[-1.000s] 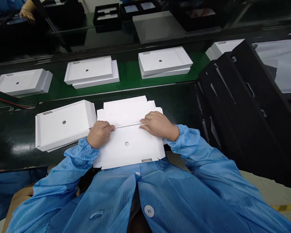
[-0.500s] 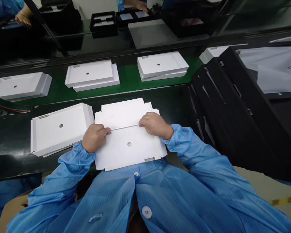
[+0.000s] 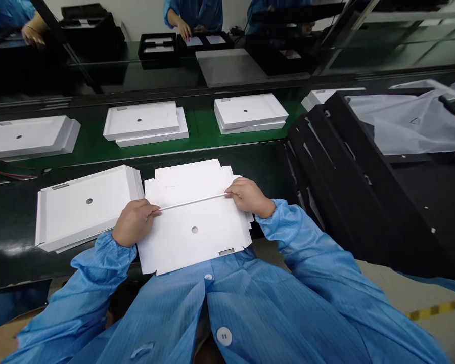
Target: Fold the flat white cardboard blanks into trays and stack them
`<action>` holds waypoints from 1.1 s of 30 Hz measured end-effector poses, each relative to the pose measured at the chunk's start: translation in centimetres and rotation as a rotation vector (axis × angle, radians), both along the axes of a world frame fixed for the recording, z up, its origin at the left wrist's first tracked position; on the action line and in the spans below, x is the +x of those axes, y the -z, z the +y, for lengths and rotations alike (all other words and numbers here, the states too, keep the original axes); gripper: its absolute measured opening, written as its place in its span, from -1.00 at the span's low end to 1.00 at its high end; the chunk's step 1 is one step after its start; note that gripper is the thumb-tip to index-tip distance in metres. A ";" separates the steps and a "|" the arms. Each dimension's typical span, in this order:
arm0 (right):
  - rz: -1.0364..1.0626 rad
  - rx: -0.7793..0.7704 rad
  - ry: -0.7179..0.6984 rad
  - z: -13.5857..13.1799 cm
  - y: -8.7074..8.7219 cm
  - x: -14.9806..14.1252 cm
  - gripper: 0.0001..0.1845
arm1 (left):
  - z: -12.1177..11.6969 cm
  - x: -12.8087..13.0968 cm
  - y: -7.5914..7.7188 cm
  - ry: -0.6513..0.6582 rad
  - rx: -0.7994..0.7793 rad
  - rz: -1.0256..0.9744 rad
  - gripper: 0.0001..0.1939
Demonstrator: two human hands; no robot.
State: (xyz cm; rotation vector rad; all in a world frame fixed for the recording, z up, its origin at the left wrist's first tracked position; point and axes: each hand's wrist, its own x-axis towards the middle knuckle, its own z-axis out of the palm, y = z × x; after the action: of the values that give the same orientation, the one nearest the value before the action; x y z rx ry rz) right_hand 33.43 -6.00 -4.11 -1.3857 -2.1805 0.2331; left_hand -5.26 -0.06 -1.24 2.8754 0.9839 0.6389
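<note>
A white cardboard box blank (image 3: 185, 232) lies flat before me, its near edge against my blue coat. It has a round hole, a small slot by the near edge and notched corners. A raised fold line runs across its middle. At the left end of that fold, my left hand (image 3: 135, 220) pinches the cardboard between thumb and fingers. My right hand (image 3: 247, 196) pinches the fold close to its right end. Left of the blank, partly behind my left hand, lies a stack of white box trays (image 3: 89, 202).
Paired white trays (image 3: 142, 119) and more white trays (image 3: 248, 108) sit on the green belt (image 3: 199, 132) beyond. Black boxes (image 3: 349, 167) lean at the right, with crumpled white sheeting (image 3: 409, 119) on them. Across the line, a co-worker's hand (image 3: 184, 30) touches a black tray.
My hands have spread apart along the fold, left hand leftward and right hand slightly rightward. The view has shifted, and a co-worker's hand now shows at the far side.
</note>
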 end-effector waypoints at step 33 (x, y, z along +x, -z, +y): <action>0.172 -0.155 0.110 -8.5 -3.1 2.6 -0.69 | 6.4 4.5 -8.6 -0.476 -0.645 0.135 -0.50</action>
State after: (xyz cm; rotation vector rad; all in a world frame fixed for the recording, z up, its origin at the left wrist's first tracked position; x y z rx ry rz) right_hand 36.05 -14.52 -1.02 -1.5065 -1.9739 0.4708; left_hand -0.78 6.31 7.41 2.1494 1.5638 0.0901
